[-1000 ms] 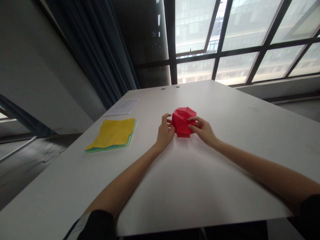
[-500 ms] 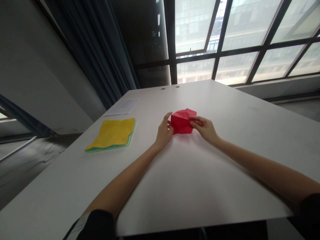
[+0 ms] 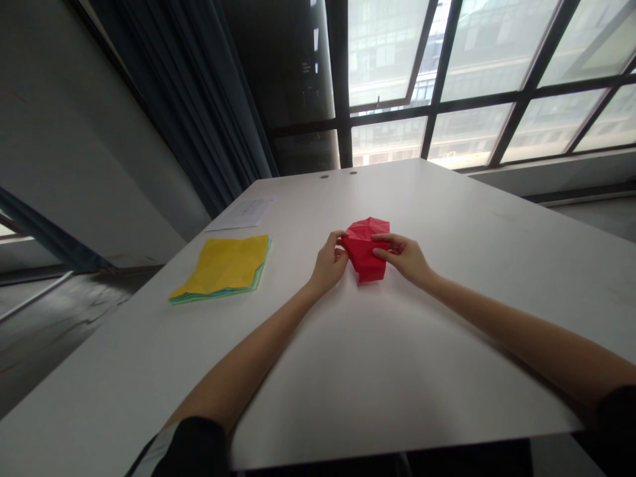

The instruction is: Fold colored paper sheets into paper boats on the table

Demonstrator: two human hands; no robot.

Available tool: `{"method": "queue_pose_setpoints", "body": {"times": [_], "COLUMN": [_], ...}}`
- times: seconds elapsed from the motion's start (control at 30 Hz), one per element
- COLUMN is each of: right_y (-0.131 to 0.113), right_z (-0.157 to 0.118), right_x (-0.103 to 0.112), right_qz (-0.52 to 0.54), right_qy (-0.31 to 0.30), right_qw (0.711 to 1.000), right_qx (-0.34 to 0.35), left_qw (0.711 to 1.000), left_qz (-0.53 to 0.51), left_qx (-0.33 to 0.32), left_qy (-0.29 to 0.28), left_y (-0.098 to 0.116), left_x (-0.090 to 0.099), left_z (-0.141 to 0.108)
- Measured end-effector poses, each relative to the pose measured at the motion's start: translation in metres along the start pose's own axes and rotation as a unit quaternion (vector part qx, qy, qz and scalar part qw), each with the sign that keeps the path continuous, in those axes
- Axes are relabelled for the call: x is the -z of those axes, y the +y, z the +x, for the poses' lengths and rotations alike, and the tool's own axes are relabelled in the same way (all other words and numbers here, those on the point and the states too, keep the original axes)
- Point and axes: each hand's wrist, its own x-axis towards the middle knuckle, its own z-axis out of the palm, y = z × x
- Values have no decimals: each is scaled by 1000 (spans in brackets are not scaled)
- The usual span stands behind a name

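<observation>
A folded sheet of red paper (image 3: pixel 368 255) with creases is held between both hands over the white table (image 3: pixel 348 371). Its far part stands raised, and a flap hangs down at the near side. My left hand (image 3: pixel 330 264) pinches the paper's left edge between thumb and fingers. On the other side, my right hand (image 3: pixel 405 257) grips the right part, thumb in front and fingers along the upper fold. The inside of the folds is partly hidden by the fingers.
To the left lies a stack of coloured paper (image 3: pixel 226 262), yellow on top with green and blue sheets beneath. Behind it is a printed white sheet (image 3: pixel 243 213). Two dark round holes sit near the table's far edge, with a window (image 3: pixel 387 139) beyond.
The near part of the red paper now hangs lower, narrowed into a flap. My left fingers have closed onto its left edge, and my right hand has shifted slightly left.
</observation>
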Motion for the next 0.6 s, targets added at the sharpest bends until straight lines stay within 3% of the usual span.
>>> {"method": "queue_pose_setpoints", "body": {"times": [0.33, 0.6], "right_y": [-3, 4], "right_z": [4, 3], "right_x": [3, 4], "right_qz": [2, -55], "right_qy": [23, 17], "right_qw": [1000, 998], "right_qx": [6, 15], "left_qw": [994, 1000], "left_qz": [97, 24], "left_qx": [-41, -18], "left_qy": [-1, 8], "left_y": [3, 10], "left_x": [1, -3], "left_z": [-1, -2]}}
